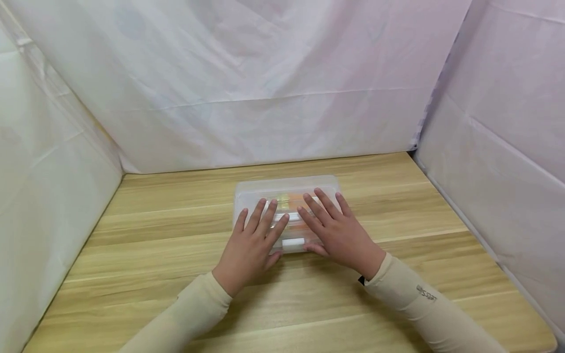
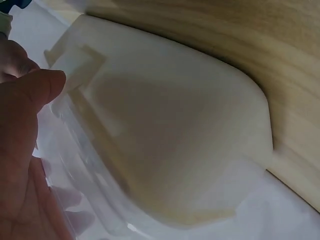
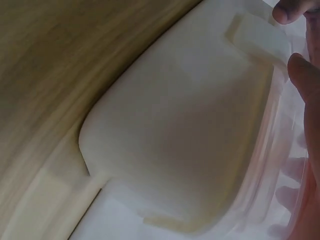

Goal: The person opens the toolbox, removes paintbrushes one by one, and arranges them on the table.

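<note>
A clear plastic storage box (image 1: 287, 185) with a translucent lid sits on the table, a white latch (image 1: 293, 242) on its near side. My left hand (image 1: 248, 247) rests on the left part of the lid, fingers spread and fairly straight. On the right part lies my right hand (image 1: 343, 238), its fingers spread too. Both thumbs are by the near edge, either side of the latch. Orange and yellowish shapes show through the lid; what they are, I cannot tell. In the left wrist view, the box's pale wall (image 2: 175, 130) and latch (image 2: 75, 67) stand beside the thumb.
A wood-grain table (image 1: 176, 255) carries the box near its middle. White cloth (image 1: 265, 122) hangs behind the table, with more white cloth along its left side (image 1: 53, 171) and right side (image 1: 507, 147). Light sleeves (image 1: 423, 299) cover both forearms.
</note>
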{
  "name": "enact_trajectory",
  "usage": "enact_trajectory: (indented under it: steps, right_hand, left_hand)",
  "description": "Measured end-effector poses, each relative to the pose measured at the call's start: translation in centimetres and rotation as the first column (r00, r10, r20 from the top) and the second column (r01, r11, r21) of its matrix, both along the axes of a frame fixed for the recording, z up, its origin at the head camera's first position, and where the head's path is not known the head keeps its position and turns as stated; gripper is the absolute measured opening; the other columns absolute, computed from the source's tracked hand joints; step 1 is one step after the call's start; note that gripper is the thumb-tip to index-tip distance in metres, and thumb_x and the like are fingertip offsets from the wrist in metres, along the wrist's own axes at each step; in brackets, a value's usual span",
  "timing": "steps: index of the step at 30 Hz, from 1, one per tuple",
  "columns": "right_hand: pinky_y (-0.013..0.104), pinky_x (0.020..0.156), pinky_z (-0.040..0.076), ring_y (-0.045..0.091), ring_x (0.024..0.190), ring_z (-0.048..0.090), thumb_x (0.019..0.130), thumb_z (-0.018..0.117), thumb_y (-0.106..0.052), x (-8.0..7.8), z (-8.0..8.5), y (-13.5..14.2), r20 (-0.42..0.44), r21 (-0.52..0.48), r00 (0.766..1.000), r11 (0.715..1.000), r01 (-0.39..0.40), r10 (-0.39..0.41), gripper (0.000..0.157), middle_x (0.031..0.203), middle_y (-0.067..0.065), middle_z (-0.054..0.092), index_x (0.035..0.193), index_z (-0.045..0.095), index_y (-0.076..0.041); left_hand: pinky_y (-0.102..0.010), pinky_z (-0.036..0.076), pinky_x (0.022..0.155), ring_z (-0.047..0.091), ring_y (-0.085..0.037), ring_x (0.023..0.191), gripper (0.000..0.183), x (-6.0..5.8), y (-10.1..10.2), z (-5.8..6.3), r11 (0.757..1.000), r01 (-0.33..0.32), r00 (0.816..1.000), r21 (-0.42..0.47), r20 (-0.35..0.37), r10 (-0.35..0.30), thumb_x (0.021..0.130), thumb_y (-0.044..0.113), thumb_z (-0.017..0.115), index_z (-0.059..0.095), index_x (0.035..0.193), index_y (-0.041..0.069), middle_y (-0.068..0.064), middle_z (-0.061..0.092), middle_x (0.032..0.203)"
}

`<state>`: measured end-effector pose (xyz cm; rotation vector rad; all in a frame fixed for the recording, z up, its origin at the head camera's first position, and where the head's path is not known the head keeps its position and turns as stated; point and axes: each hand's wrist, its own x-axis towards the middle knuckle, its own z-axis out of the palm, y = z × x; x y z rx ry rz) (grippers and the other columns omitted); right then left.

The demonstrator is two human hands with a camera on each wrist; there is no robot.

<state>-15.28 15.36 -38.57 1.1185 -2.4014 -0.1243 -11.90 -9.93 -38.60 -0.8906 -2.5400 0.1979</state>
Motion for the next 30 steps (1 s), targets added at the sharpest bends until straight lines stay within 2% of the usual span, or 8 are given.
enact_trajectory:
  steps: [6,11,16,21,30]
  right_hand:
    - [0.060,0.105,0.010,0.034,0.139,0.008,0.080,0.051,-0.064,0.0,-0.2,0.0,-0.022,0.017,1.000,1.000,0.009,-0.009,0.089,0.153,0.012,0.008,0.146,0.024,-0.011]
    - [0.059,0.104,0.014,0.034,0.138,0.011,0.075,0.062,-0.061,0.0,-0.2,-0.1,-0.041,0.022,0.999,1.000,0.000,0.001,0.095,0.153,0.013,0.009,0.146,0.024,-0.011]
    - [0.058,0.105,0.015,0.033,0.138,0.011,0.073,0.064,-0.061,-0.1,-0.4,0.0,-0.057,0.039,0.998,0.999,0.007,-0.004,0.097,0.153,0.013,0.009,0.146,0.024,-0.010]
    - [0.058,0.104,0.018,0.033,0.138,0.009,0.072,0.064,-0.063,-0.2,-0.7,-0.2,-0.077,0.063,0.996,0.997,0.042,-0.037,0.100,0.153,0.015,0.008,0.145,0.024,-0.008]
    - [0.060,0.101,0.022,0.036,0.138,0.007,0.070,0.066,-0.063,-0.2,-0.9,-0.9,-0.057,0.074,0.993,0.991,0.111,-0.107,0.104,0.152,0.019,0.007,0.145,0.021,-0.007]
  left_hand:
    - [-0.058,0.021,0.102,0.010,-0.036,0.138,0.087,-0.1,0.2,-0.3,1.000,-0.020,0.999,0.008,-0.037,0.021,0.077,0.054,0.060,0.023,0.147,0.019,-0.017,0.009,0.152]
    - [-0.061,0.022,0.100,0.016,-0.040,0.135,0.087,-0.1,0.5,-0.3,0.999,-0.037,0.997,0.011,-0.072,0.038,0.076,0.054,0.062,0.024,0.147,0.021,-0.018,0.018,0.150]
    - [-0.061,0.023,0.100,0.019,-0.042,0.134,0.086,0.0,0.9,-0.5,0.997,-0.073,0.991,-0.021,-0.111,0.070,0.077,0.056,0.061,0.024,0.146,0.021,-0.019,0.023,0.148]
    - [-0.062,0.022,0.100,0.017,-0.043,0.134,0.088,-0.2,1.0,-0.9,0.996,-0.086,0.988,-0.031,-0.135,0.081,0.076,0.058,0.060,0.024,0.146,0.019,-0.021,0.025,0.146]
    - [-0.062,0.018,0.101,0.013,-0.042,0.136,0.087,-0.9,0.9,-1.4,0.995,-0.093,0.983,-0.041,-0.161,0.085,0.078,0.056,0.059,0.021,0.147,0.020,-0.022,0.021,0.147]
